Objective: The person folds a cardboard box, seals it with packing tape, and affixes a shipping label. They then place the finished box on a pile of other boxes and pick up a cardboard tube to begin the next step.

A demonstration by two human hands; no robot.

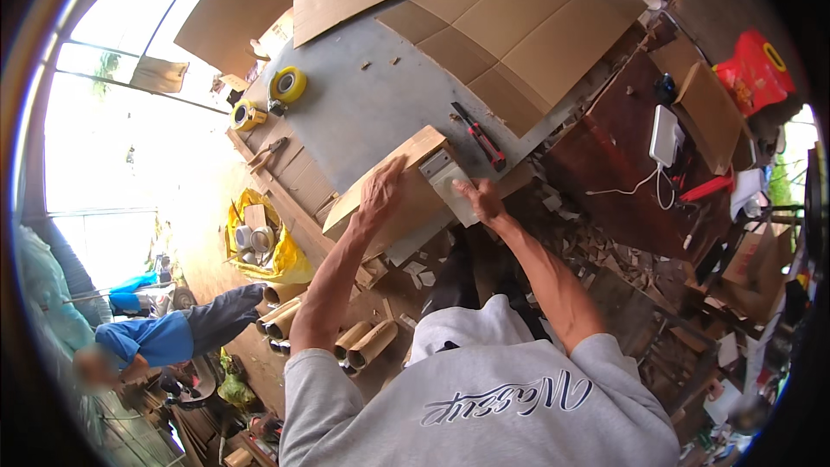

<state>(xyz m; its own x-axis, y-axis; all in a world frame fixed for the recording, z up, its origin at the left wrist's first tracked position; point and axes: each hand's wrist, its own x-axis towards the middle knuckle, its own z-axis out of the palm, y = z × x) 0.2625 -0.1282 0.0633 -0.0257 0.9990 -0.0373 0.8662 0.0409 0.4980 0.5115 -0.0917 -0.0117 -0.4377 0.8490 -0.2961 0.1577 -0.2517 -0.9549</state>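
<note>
A long cardboard box (415, 198) lies at the near edge of the grey tabletop (343, 94). My left hand (384, 191) rests flat on its upper side, with the fingers extended and nothing gripped. At the box's right end, my right hand (481, 200) holds a pale flat piece (452, 189) with a grey strip along its far edge; its material is unclear. Just beyond that hand lies a red and black utility knife (480, 137). A yellow tape roll in a dispenser (286, 85) and another tape roll (246, 115) stand at the table's far left, with pliers (267, 154) nearer.
Large cardboard sheets (519, 26) cover the table's far right. A yellow bag (285, 259) with tape rolls sits on the floor at left, near cardboard tubes (369, 344). Another person (155, 340) is at far left. A power bank (663, 136) with a cable lies at right.
</note>
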